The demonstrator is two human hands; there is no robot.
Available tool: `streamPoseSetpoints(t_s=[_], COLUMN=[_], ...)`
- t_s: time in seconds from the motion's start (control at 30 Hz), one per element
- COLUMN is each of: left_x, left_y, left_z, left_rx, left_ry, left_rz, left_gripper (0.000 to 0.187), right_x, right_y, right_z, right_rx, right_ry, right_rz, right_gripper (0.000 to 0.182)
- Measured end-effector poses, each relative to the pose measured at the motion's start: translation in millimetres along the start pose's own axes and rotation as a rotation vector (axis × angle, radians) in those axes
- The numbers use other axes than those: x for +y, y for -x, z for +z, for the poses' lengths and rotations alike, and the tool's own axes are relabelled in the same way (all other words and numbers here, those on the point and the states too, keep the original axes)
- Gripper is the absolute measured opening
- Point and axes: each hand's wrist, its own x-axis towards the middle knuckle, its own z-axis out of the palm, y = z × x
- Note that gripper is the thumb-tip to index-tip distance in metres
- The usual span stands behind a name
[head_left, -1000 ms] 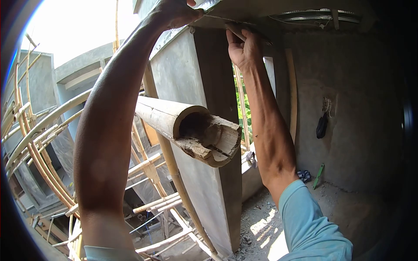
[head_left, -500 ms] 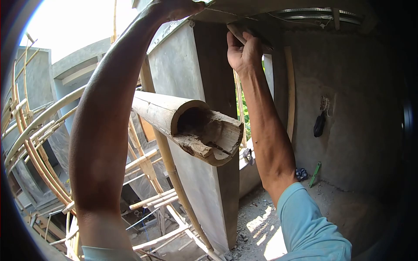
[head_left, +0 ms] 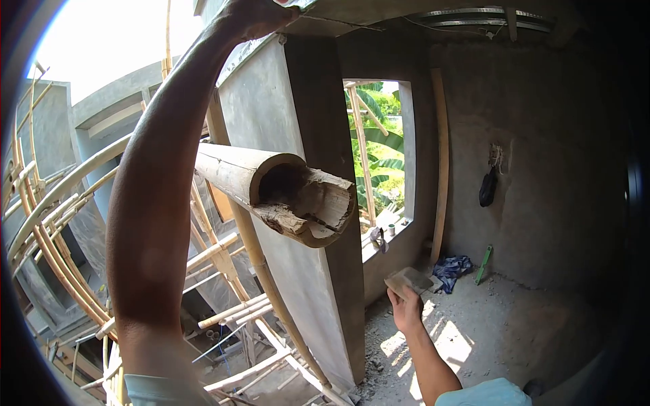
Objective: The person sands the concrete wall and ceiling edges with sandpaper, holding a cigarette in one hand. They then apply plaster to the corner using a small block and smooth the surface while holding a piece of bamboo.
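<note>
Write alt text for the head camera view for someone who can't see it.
A person's left hand reaches up to a concrete ceiling edge while the right hand holds a flat grey tool low down. A split bamboo pole juts toward the camera beside a concrete column.

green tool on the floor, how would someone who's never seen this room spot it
Start at the window opening in the grey concrete wall and drop to the dusty floor below and to its right. The green tool leans against the wall's base just right of a crumpled blue cloth. It is the only bright green, slim, straight item there.
</note>
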Motion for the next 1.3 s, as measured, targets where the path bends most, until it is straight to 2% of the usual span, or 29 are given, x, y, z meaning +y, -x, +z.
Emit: streamPoseSetpoints(t_s=[0.07,0.13,0.2,0.23,0.37,0.43,0.67,0.8,0.87,0.9,0.93,1.07,1.13,1.17,1.2,1.27,1.3], left_x=[1.2,10.1,6.1,4.4,-8.6,-28.0,-17.4,-17.8,-11.2,-24.2,-11.4,-9.3,0.0,6.8,2.5,7.6,24.0], left_y=[1.2,6.0,8.5,8.2,7.7,2.0,11.5,12.0,18.1,14.4,19.1,26.7,38.8,45.6,52.6,66.2,80.0], left_z=[1.1,-5.0,-2.4,-2.6,0.2,5.1,7.4,9.2,18.6,27.5,20.8,21.8,17.6,11.1,15.2,-9.4,-21.8], left_rx=[0.045,0.012,-0.025,-0.037,-0.04,-0.118,-0.054,-0.047,0.058,0.058,0.082,0.097,0.215,0.25,0.321,0.288,0.279], left_ry=[-0.038,0.01,0.176,0.177,0.255,0.168,0.184,0.175,0.424,0.68,0.482,0.615,0.4,0.324,0.573,0.108,0.262], left_rz=[0.035,0.036,-0.018,-0.016,0.035,0.042,-0.031,-0.029,-0.048,-0.061,0.002,-0.005,0.102,0.043,0.051,-0.012,-0.175], left_gripper=[0.049,0.05,0.052,0.052,0.048,0.058,0.055,0.056,0.045,0.044,0.047,0.051,0.051,0.053,0.045,0.031,0.026], right_x=[29.8,41.6,56.6,66.2,99.1,108.9,112.0,108.6,104.5,103.0,100.5,85.5,84.3,83.7,81.2,75.8,73.6], right_y=[25.0,67.9,113.0,138.9,161.3,169.0,169.3,206.2,231.4,243.5,254.1,287.1,290.9,294.6,299.1,302.7,303.0], right_z=[-116.4,-206.0,-304.0,-353.4,-395.6,-412.5,-444.5,-468.3,-478.5,-483.3,-485.7,-497.7,-503.0,-500.5,-498.5,-492.4,-486.5], right_rx=[0.209,0.477,0.727,0.827,0.815,0.803,0.742,0.749,0.759,0.763,0.767,0.781,0.8,0.808,0.815,0.903,0.912], right_ry=[0.132,0.233,0.318,0.398,0.364,0.364,0.396,0.437,0.462,0.474,0.486,0.539,0.562,0.571,0.577,0.588,0.595], right_rz=[0.126,0.236,0.227,0.135,0.179,0.201,0.236,0.283,0.312,0.326,0.339,0.378,0.363,0.348,0.349,0.421,0.425], right_gripper=[0.04,0.035,0.038,0.044,0.044,0.045,0.046,0.047,0.048,0.048,0.048,0.049,0.049,0.05,0.05,0.052,0.052])
